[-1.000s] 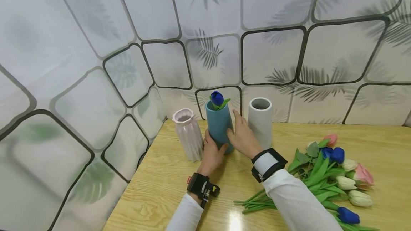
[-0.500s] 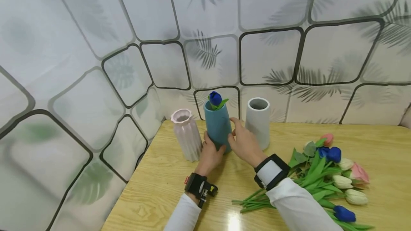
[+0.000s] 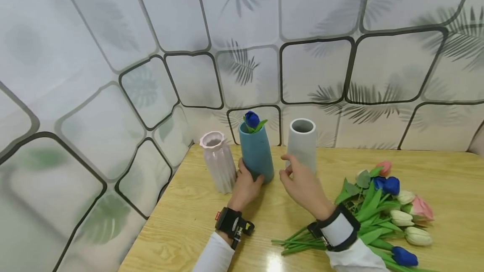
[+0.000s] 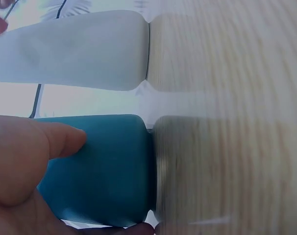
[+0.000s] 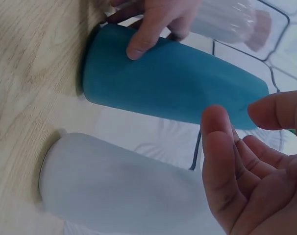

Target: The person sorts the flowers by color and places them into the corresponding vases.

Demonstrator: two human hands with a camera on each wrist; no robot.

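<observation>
The left hand (image 3: 245,189) grips the blue vase (image 3: 258,156) near its base; the vase, bearing a blue flower (image 3: 251,119), stands on the wooden table (image 3: 177,226) between the pink vase (image 3: 220,167) and the white vase (image 3: 303,146). The right hand (image 3: 305,188), fingers loosely bent and holding nothing, overlaps the white vase; contact is unclear.

teal vase (image 3: 257,152), blue tulip (image 3: 251,119); pale-pink vase (image 3: 220,165); white vase (image 3: 302,146); yellowish wood-grained table (image 3: 189,230); leaf-patterned backdrop (image 3: 317,70)
</observation>
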